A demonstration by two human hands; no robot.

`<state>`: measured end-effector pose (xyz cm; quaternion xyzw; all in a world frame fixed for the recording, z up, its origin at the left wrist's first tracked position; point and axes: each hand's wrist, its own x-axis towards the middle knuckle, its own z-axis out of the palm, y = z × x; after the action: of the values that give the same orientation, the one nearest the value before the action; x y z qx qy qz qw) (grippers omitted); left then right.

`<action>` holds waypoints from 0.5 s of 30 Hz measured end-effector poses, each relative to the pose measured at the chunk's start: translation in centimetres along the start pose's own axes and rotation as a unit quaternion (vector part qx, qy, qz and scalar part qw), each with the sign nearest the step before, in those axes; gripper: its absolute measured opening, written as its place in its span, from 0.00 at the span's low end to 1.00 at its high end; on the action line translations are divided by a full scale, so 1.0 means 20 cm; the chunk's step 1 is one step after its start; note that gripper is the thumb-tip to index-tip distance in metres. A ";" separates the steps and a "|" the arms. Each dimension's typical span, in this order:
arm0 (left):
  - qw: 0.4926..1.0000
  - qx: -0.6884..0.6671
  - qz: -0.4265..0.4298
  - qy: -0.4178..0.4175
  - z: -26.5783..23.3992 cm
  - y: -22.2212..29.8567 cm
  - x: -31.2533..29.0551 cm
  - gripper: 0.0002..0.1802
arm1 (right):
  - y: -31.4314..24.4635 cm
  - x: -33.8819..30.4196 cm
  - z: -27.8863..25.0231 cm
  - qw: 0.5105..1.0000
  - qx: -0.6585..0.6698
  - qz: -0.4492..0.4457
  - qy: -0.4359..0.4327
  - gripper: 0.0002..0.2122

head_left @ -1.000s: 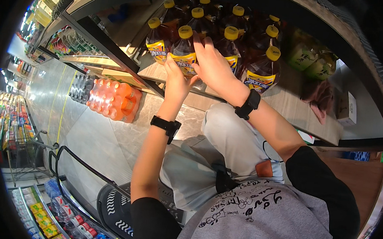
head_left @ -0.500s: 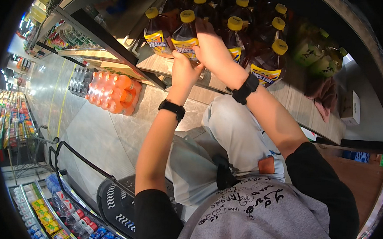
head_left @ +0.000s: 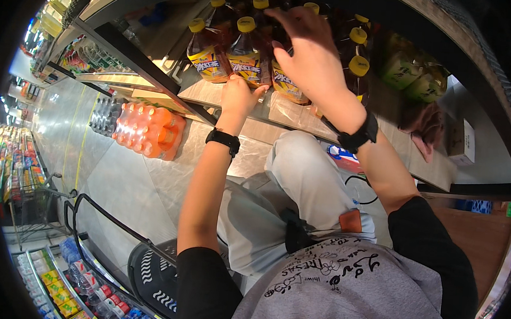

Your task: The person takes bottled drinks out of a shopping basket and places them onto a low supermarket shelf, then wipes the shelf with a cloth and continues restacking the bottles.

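Several iced tea bottles with yellow caps, dark liquid and yellow labels stand upright in rows on a wooden shelf (head_left: 201,93). My left hand (head_left: 239,103) has its fingers curled against the lower front of one front-row iced tea bottle (head_left: 246,59), with the thumb out to the right. Just left of that bottle is another iced tea bottle (head_left: 208,57). My right hand (head_left: 314,58) is open, fingers spread, over a third iced tea bottle (head_left: 289,87), hiding much of its upper part. Whether the palm touches it I cannot tell.
Green-labelled bottles (head_left: 416,70), a brown cloth (head_left: 424,132) and a white box (head_left: 462,142) sit at the shelf's right. On the floor to the left lies a shrink-wrapped pack of orange bottles (head_left: 149,129). A black cart (head_left: 155,276) stands at lower left.
My right hand has moved right, off the bottle by my left hand, and its fingers have spread. My left hand stays low at that bottle. The view has shifted slightly.
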<state>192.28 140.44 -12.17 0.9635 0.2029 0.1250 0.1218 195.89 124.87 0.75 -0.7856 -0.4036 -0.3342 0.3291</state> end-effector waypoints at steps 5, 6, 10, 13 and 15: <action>1.000 -0.001 0.012 0.009 -0.06 -0.05 0.06 0.38 | 0.08 -0.04 0.06 1.000 -0.026 0.005 0.011 0.28; 0.999 -0.012 0.020 -0.027 -0.06 -0.08 0.06 0.35 | 0.10 -0.06 0.06 0.995 -0.020 0.049 -0.081 0.31; 0.961 -0.162 0.019 0.224 -0.20 -0.14 0.04 0.27 | 0.21 -0.13 0.05 0.978 0.011 0.086 -0.188 0.34; 0.919 -0.095 0.023 0.382 -0.27 -0.17 0.16 0.44 | 0.20 -0.12 0.04 0.971 0.049 0.100 -0.211 0.35; 0.932 -0.253 0.032 0.257 -0.29 -0.21 0.31 0.50 | 0.21 -0.11 0.04 0.969 0.065 0.107 -0.215 0.35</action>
<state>194.54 147.84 -6.75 0.8417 0.1578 0.4195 0.3012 198.62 122.73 -2.47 -0.8546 -0.3989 -0.0933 0.3190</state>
